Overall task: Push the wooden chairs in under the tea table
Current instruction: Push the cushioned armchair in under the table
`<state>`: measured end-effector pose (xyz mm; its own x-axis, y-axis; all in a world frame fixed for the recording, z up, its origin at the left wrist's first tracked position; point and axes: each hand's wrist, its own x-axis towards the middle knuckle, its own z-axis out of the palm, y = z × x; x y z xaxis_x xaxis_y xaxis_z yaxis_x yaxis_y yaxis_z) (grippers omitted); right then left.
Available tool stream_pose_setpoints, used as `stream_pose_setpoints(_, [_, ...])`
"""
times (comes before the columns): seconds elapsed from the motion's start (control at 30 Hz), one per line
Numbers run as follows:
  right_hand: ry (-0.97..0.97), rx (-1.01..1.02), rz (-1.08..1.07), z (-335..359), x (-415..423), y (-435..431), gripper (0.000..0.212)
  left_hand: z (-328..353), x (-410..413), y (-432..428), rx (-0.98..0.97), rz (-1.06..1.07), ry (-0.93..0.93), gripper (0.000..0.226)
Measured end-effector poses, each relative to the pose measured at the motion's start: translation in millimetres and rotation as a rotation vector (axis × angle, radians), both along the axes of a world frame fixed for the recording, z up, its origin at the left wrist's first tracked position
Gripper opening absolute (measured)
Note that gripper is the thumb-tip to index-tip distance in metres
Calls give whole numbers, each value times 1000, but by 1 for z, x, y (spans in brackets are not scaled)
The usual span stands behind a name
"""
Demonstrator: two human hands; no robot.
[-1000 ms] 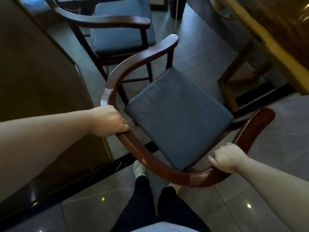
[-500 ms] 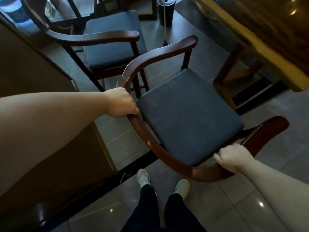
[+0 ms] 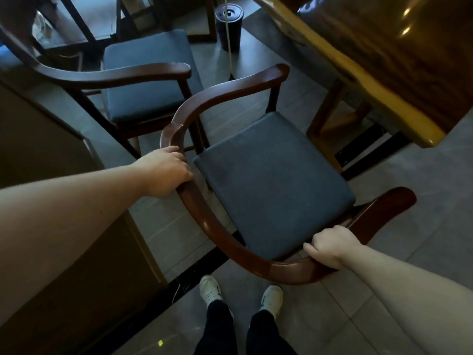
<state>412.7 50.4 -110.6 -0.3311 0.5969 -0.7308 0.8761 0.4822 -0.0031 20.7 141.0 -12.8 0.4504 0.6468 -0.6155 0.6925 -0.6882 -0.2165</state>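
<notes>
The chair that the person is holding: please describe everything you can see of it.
The held chair has a dark reddish-brown wooden frame with a glossy finish. One curved rail forms the back and both armrests. A square blue-grey seat cushion lies flat on it. The left hand grips the rail at the left bend and the right hand grips it near the right armrest, fingers wrapped over the wood. It stands beside the tea table, not yet under it; a second chair stands beyond it.
</notes>
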Motion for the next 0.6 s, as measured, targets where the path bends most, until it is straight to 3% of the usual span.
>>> stream_pose_setpoints(0.37, [-158, -39, 41, 11, 92, 36, 49, -5, 83, -33, 59, 13, -157, 28])
stream_pose_setpoints(0.6, [-114, 56, 100, 2, 115, 34, 39, 6, 97, -19, -119, -22, -124, 30])
